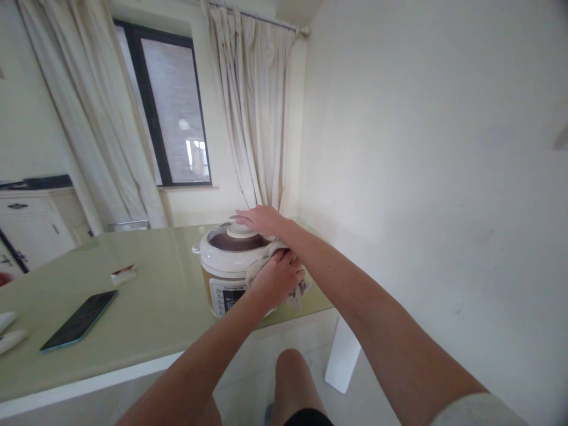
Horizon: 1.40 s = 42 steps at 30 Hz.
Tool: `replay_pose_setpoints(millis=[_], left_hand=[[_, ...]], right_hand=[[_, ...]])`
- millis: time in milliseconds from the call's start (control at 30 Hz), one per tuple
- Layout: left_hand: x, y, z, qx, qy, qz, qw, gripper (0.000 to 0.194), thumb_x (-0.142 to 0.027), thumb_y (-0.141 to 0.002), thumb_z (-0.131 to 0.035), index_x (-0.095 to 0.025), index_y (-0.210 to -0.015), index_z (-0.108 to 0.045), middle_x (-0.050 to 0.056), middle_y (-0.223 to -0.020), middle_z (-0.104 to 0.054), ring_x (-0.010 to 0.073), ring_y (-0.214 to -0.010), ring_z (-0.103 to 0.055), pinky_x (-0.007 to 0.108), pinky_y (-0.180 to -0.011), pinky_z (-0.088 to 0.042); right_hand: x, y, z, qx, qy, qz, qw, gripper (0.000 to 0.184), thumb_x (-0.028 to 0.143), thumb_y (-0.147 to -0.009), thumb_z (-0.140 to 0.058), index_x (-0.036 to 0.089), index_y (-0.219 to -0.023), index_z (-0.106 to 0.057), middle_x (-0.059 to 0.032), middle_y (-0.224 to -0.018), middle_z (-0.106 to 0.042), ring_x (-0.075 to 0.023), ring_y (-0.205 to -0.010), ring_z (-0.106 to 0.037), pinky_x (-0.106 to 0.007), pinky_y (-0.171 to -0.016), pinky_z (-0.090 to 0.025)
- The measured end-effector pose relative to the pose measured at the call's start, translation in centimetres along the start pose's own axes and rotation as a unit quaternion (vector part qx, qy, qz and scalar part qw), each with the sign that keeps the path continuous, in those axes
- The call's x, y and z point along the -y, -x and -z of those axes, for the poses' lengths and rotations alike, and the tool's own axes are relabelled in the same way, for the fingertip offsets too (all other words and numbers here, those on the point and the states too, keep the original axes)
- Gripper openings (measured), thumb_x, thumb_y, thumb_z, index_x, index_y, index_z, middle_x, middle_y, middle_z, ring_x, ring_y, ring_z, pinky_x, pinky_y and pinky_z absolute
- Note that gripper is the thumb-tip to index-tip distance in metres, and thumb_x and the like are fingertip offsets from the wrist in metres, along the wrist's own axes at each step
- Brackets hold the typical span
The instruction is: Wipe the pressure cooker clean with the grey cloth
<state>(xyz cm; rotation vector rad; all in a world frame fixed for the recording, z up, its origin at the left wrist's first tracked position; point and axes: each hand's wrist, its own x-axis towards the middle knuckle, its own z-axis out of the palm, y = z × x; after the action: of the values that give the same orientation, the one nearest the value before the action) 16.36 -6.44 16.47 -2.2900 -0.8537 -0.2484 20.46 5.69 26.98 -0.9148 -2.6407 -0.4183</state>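
A white electric pressure cooker [225, 258] with a brown-tinted, see-through lid top stands near the right end of the table. My right hand [261, 220] rests over the lid's pale centre knob [239, 229], palm down with its fingers stretched out. Against the cooker's right side, my left hand [278, 277] presses a crumpled light cloth [262, 260], its fingers curled into it. The right forearm crosses just beyond the left hand. Part of the front control panel [233, 297] shows dark with buttons; the left forearm hides its lower right.
On the green tabletop [155, 307] lie a dark tablet or large phone [80, 320], a small white packet [123, 274] and white objects at the left edge [11, 340]. A wall [421, 148] borders the right. Curtains [255, 106], a window and a white cabinet [35, 219] stand behind.
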Motion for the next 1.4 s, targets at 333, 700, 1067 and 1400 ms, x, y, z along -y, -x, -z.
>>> replay_pose_setpoints(millis=[333,700,1067,1400], left_hand=[[-2.2,12.0,-4.2,-0.076,0.003,-0.099,0.992,0.019,-0.015,-0.097,-0.061,-0.029,-0.101,-0.073,-0.002,-0.113,-0.076,0.0229,-0.101,-0.068,0.040,-0.087,-0.051],[2.2,16.2,-6.1,-0.280,0.004,0.183,0.942,0.064,-0.056,-0.094,-0.060,-0.027,-0.151,-0.055,0.019,-0.143,-0.065,0.0407,-0.125,-0.062,0.058,-0.105,-0.051],[0.2,-0.1,0.6,0.009,-0.040,0.045,0.998,0.017,-0.020,-0.095,-0.064,-0.019,-0.107,-0.076,0.013,-0.117,-0.071,0.0318,-0.109,-0.063,0.048,-0.093,-0.047],[-4.3,3.7,-5.0,-0.020,-0.070,-0.013,0.997,0.018,-0.020,-0.093,-0.064,-0.018,-0.102,-0.080,0.012,-0.114,-0.076,0.0327,-0.107,-0.067,0.047,-0.093,-0.051]], right_hand=[[-1.0,0.6,-0.9,-0.043,-0.074,-0.015,0.996,0.046,0.066,-0.105,-0.048,0.026,-0.125,-0.060,-0.0044,-0.099,-0.077,-0.0258,-0.093,-0.071,-0.029,-0.080,-0.042],[-0.5,0.9,-1.0,-0.064,-0.077,-0.019,0.995,0.043,0.064,-0.106,-0.050,0.026,-0.125,-0.058,-0.0061,-0.104,-0.078,-0.0259,-0.096,-0.072,-0.030,-0.080,-0.042],[-0.7,2.5,0.4,-0.029,-0.319,-0.036,0.947,0.043,0.051,-0.103,-0.061,0.025,-0.138,-0.062,-0.0065,-0.136,-0.071,-0.0216,-0.123,-0.067,-0.032,-0.104,-0.048],[4.9,21.3,-6.7,-0.339,-0.384,-0.190,0.838,0.027,0.044,-0.104,-0.054,0.031,-0.119,-0.073,-0.0095,-0.130,-0.072,-0.0267,-0.129,-0.064,-0.048,-0.113,-0.050]])
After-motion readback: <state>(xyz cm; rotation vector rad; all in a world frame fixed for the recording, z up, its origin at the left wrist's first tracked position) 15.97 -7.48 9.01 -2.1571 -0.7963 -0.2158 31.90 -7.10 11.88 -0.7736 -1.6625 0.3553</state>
